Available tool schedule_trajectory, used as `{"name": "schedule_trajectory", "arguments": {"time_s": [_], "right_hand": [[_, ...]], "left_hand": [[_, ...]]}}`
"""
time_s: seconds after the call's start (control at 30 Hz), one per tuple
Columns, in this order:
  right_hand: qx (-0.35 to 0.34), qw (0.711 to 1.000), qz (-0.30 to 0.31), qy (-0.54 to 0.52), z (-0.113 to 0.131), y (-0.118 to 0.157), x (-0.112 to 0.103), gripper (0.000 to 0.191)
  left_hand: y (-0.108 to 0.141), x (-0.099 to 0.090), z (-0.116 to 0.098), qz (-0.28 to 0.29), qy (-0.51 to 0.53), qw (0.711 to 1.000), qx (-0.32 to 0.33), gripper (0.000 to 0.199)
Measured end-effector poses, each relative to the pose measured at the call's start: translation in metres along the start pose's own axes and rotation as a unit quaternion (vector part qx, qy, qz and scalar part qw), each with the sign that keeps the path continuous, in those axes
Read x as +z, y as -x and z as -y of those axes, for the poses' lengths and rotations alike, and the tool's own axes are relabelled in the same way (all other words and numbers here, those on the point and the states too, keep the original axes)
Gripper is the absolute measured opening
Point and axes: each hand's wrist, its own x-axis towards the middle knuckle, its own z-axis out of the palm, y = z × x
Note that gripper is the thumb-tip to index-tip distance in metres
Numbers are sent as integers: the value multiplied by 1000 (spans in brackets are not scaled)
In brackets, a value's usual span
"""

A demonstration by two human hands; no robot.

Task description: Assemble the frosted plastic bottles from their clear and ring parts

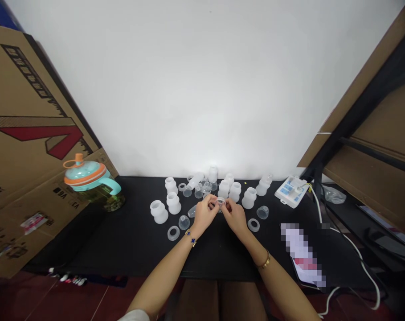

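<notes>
My left hand [206,214] and my right hand [234,217] meet at the middle of the table, fingers pinched on a small translucent ring [220,201] between them. The fingertips partly hide the ring, and I cannot tell if another part sits in it. To the left are a clear dome cap [184,222] and a loose collar ring [173,232]. Another collar ring [253,224] and clear dome cap [263,212] lie right of my right hand. Around them stand several white small bottles without caps, such as one bottle [159,211] at the left and one bottle [249,198] at the right.
A large jug [93,183] with a turquoise handle stands at the left beside a cardboard box [31,147]. At the right lie a white plastic case [292,191], a phone [302,256] and a white cable [352,247]. A white wall [209,89] rises behind the black table [128,240].
</notes>
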Motion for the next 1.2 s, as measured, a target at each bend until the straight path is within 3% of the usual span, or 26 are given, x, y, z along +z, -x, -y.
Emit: {"name": "schedule_trajectory", "arguments": {"time_s": [1.2], "right_hand": [[-27, 999, 0, -47, -1, -1, 1, 38]], "left_hand": [[-1, -1, 0, -1, 40, 999, 1, 15]]}}
